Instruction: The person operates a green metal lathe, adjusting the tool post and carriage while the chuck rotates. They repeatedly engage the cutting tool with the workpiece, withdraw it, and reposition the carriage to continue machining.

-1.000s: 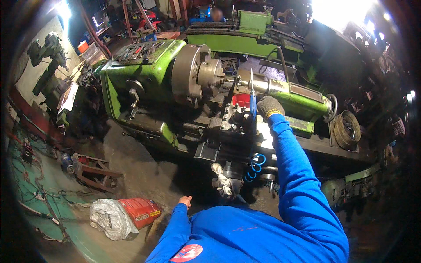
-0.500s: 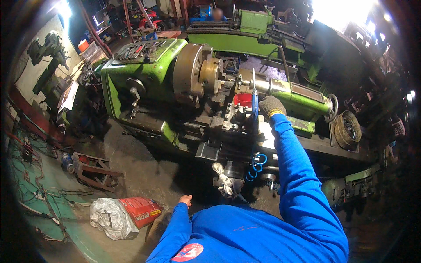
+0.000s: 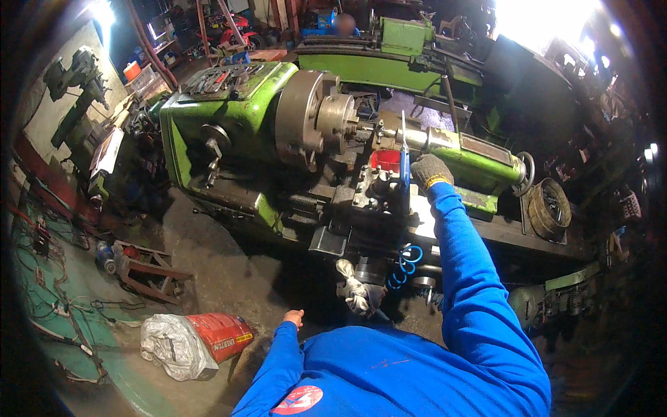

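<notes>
My right hand (image 3: 431,171), in a grey knitted glove, is closed beside the tool post (image 3: 379,186) of a green lathe (image 3: 240,115). What its fingers hold, if anything, is hidden. Just left of it a blue air gun (image 3: 404,167) stands upright with its thin nozzle pointing up; I cannot tell whether the glove touches it. A coiled blue hose (image 3: 408,260) hangs below. Behind the tool post shows a red container (image 3: 385,160). Bare and loosely closed, my left hand (image 3: 294,317) hangs low near my body with nothing visible in it. The large chuck (image 3: 300,119) faces the tailstock (image 3: 472,156).
Hand tools (image 3: 217,80) lie on the headstock. A cloth-wrapped part (image 3: 356,288) sticks out toward me. On the floor at left are a red and white sack (image 3: 219,336), a wooden frame (image 3: 149,271) and cables. A round metal pan (image 3: 549,207) stands right of the tailstock handwheel.
The chuck has turned: its jaws sit at a different angle and its face looks greyer. Both my hands stay nearly in place.
</notes>
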A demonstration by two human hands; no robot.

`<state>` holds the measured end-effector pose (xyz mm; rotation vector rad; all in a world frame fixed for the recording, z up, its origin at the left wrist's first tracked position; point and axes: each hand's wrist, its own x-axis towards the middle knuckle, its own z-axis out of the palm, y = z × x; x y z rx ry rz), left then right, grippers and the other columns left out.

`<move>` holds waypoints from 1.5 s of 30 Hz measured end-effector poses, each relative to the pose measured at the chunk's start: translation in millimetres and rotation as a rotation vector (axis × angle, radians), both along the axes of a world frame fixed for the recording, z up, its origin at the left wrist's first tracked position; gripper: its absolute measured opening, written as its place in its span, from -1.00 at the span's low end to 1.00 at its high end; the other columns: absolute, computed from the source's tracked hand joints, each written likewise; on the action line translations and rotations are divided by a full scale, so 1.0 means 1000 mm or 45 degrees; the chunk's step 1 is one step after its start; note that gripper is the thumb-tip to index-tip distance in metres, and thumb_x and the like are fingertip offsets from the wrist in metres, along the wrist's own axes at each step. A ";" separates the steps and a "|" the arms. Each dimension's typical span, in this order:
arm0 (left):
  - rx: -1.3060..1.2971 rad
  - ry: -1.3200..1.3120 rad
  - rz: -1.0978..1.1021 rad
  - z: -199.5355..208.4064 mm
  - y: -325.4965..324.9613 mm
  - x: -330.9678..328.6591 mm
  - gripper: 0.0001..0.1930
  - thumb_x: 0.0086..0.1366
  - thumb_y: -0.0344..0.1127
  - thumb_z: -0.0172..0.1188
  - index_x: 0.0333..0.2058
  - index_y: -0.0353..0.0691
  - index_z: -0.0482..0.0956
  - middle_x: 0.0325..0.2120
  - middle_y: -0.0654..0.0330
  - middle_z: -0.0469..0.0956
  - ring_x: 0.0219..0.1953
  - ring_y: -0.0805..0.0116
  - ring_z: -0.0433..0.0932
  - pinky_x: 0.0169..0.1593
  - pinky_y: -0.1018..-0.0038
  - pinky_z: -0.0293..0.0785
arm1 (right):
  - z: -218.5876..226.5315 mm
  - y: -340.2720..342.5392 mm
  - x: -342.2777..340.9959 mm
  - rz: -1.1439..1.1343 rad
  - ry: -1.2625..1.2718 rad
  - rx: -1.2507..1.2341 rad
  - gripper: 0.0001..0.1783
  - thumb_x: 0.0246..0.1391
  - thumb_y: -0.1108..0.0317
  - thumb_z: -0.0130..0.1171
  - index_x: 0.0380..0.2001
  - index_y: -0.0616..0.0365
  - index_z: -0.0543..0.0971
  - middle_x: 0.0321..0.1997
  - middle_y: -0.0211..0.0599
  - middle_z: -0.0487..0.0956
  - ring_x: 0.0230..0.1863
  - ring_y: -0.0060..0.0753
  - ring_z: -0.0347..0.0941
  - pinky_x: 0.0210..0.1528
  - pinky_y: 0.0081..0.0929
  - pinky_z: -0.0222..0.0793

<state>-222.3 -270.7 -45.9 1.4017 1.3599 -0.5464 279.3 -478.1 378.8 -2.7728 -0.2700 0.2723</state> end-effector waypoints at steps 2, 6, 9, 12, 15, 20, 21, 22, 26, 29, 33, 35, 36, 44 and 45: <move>0.001 0.000 0.014 -0.003 0.001 -0.002 -0.57 0.46 0.04 0.19 0.13 -0.09 0.56 -0.11 0.25 0.65 -0.30 0.41 0.63 -0.37 0.33 0.51 | 0.000 0.001 0.000 -0.004 0.003 0.003 -0.48 0.22 0.00 0.09 0.06 0.09 0.71 0.22 0.04 0.62 0.28 0.13 0.54 0.30 -0.07 0.44; 0.017 -0.011 0.007 -0.007 0.001 -0.003 -0.57 0.46 0.05 0.19 0.13 -0.07 0.54 -0.13 0.26 0.65 -0.30 0.42 0.63 -0.37 0.35 0.50 | 0.005 0.001 -0.005 0.004 0.018 0.003 -0.48 0.22 0.02 0.08 0.07 0.11 0.71 0.23 0.04 0.62 0.29 0.12 0.53 0.31 -0.07 0.43; 0.063 -0.003 0.001 -0.010 0.000 -0.004 -0.56 0.47 0.05 0.18 0.13 -0.11 0.60 -0.12 0.19 0.68 -0.26 0.33 0.67 -0.34 0.32 0.57 | 0.007 0.002 -0.006 0.003 0.034 0.013 -0.47 0.22 0.02 0.08 0.08 0.11 0.70 0.25 0.03 0.61 0.29 0.12 0.53 0.31 -0.08 0.43; 0.079 -0.003 0.002 -0.005 -0.001 0.000 -0.55 0.47 0.06 0.18 0.11 -0.14 0.64 -0.12 0.16 0.70 -0.26 0.29 0.69 -0.32 0.30 0.61 | 0.002 0.000 -0.002 -0.016 0.031 0.030 -0.46 0.21 0.01 0.09 0.08 0.12 0.70 0.25 0.04 0.61 0.29 0.13 0.53 0.31 -0.07 0.43; 0.079 -0.014 0.011 -0.003 -0.002 0.001 -0.56 0.46 0.07 0.19 0.08 -0.14 0.64 -0.13 0.17 0.70 -0.28 0.30 0.69 -0.32 0.30 0.60 | -0.005 -0.001 0.004 -0.024 0.013 0.025 -0.47 0.21 0.02 0.10 0.06 0.13 0.71 0.24 0.05 0.62 0.29 0.13 0.53 0.30 -0.07 0.44; 0.083 -0.027 0.006 -0.004 -0.002 -0.001 -0.55 0.45 0.08 0.20 0.07 -0.14 0.63 -0.15 0.18 0.70 -0.29 0.30 0.69 -0.32 0.28 0.60 | 0.004 0.002 -0.003 -0.011 0.029 0.006 -0.49 0.21 0.05 0.10 0.06 0.13 0.71 0.23 0.08 0.61 0.28 0.16 0.53 0.29 -0.04 0.44; 0.083 -0.030 0.005 -0.004 -0.002 0.000 -0.55 0.45 0.08 0.20 0.08 -0.14 0.63 -0.15 0.18 0.71 -0.29 0.30 0.69 -0.32 0.28 0.60 | 0.004 0.001 -0.002 0.002 0.029 0.006 -0.49 0.22 0.05 0.10 0.07 0.13 0.70 0.24 0.07 0.61 0.28 0.17 0.53 0.29 -0.04 0.44; 0.081 -0.032 0.006 -0.005 -0.003 0.000 -0.55 0.45 0.08 0.20 0.08 -0.13 0.62 -0.15 0.18 0.71 -0.29 0.30 0.69 -0.32 0.28 0.60 | 0.003 0.001 -0.002 0.016 0.029 0.005 -0.49 0.22 0.05 0.09 0.07 0.13 0.70 0.24 0.07 0.60 0.28 0.17 0.53 0.29 -0.03 0.44; 0.076 -0.004 0.026 -0.008 -0.003 0.001 -0.54 0.45 0.08 0.20 0.10 -0.13 0.62 -0.11 0.19 0.71 -0.27 0.29 0.69 -0.30 0.27 0.61 | 0.004 0.000 -0.002 0.017 0.006 0.002 -0.51 0.24 0.06 0.07 0.07 0.09 0.70 0.23 0.04 0.61 0.27 0.17 0.53 0.29 -0.03 0.45; 0.069 -0.008 0.008 -0.008 -0.003 0.002 -0.54 0.46 0.08 0.19 0.11 -0.13 0.62 -0.09 0.19 0.70 -0.26 0.29 0.69 -0.29 0.25 0.61 | 0.006 0.001 -0.005 -0.004 -0.001 -0.003 -0.51 0.26 0.04 0.06 0.07 0.07 0.71 0.22 0.03 0.62 0.26 0.16 0.54 0.28 -0.04 0.45; 0.022 -0.012 0.017 -0.007 -0.003 0.000 -0.56 0.47 0.07 0.17 0.13 -0.10 0.56 -0.05 0.22 0.67 -0.28 0.34 0.66 -0.34 0.33 0.55 | 0.019 0.004 -0.016 0.010 0.017 0.014 -0.50 0.26 -0.01 0.07 0.05 0.08 0.72 0.21 0.03 0.63 0.26 0.16 0.54 0.28 -0.04 0.45; -0.001 -0.014 -0.007 -0.010 0.000 0.000 -0.57 0.48 0.06 0.17 0.13 -0.09 0.53 -0.04 0.24 0.65 -0.29 0.37 0.64 -0.36 0.35 0.52 | 0.017 0.001 -0.015 0.010 0.010 0.025 -0.49 0.27 -0.01 0.07 0.04 0.08 0.72 0.20 0.04 0.63 0.26 0.16 0.54 0.28 -0.04 0.45; -0.001 -0.018 -0.023 -0.012 0.001 0.000 -0.57 0.48 0.07 0.17 0.13 -0.08 0.54 -0.04 0.25 0.66 -0.29 0.37 0.64 -0.35 0.34 0.54 | 0.009 0.000 -0.009 0.017 -0.001 0.028 -0.49 0.27 -0.01 0.06 0.03 0.09 0.72 0.20 0.05 0.63 0.26 0.16 0.55 0.28 -0.04 0.45; 0.016 0.000 -0.017 0.001 -0.004 0.003 -0.58 0.47 0.06 0.17 0.11 -0.09 0.56 -0.09 0.26 0.67 -0.23 0.35 0.67 -0.31 0.26 0.58 | -0.006 -0.001 0.004 0.024 -0.013 0.012 -0.50 0.25 0.05 0.05 0.02 0.16 0.72 0.18 0.11 0.63 0.24 0.20 0.55 0.28 -0.03 0.45; 0.014 -0.003 -0.019 0.000 -0.004 0.002 -0.58 0.47 0.06 0.17 0.11 -0.09 0.56 -0.09 0.26 0.67 -0.23 0.35 0.67 -0.31 0.26 0.58 | -0.004 0.000 0.002 0.018 -0.004 0.025 -0.50 0.25 0.06 0.05 0.02 0.16 0.72 0.18 0.12 0.63 0.24 0.20 0.55 0.29 -0.03 0.45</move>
